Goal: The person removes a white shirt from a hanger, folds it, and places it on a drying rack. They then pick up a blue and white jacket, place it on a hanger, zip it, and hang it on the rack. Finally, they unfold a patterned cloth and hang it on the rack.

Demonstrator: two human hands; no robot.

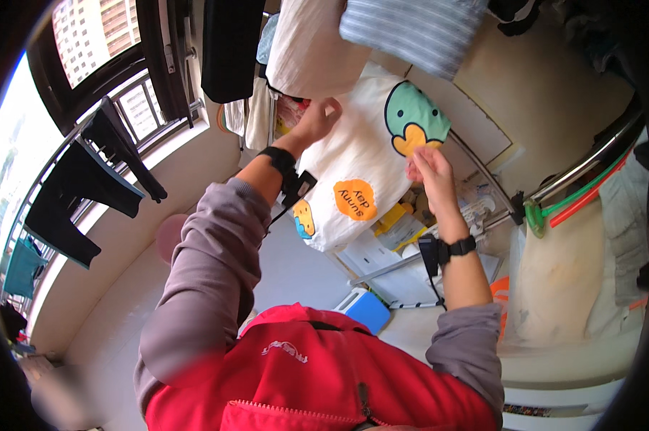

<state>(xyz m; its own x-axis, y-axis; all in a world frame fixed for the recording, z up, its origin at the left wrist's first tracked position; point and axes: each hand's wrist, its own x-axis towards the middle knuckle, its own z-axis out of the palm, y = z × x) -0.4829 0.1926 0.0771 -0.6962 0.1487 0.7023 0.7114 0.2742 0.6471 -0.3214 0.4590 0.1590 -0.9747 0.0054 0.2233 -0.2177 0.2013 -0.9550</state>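
Note:
A white cloth item [351, 145] printed with a green duck face and an orange patch with writing hangs in front of me. My left hand [320, 119] is by its upper left edge, fingers curled, under a hanging cream cloth [313, 54]; whether it grips fabric I cannot tell. At the right edge, beside the duck's yellow beak, my right hand [429, 171] has thumb and fingertips pinched together against the printed fabric. Both wrists wear black straps with small devices. A blue-grey striped cloth [411, 32] hangs above.
Black trousers [82, 199] hang on the window railing at left. Behind the white cloth stands a metal-framed rack [475, 161] with several items. A blue and white plastic stool [365, 310] is on the floor. Green and red tubes [588, 202] lie near a metal rail at right.

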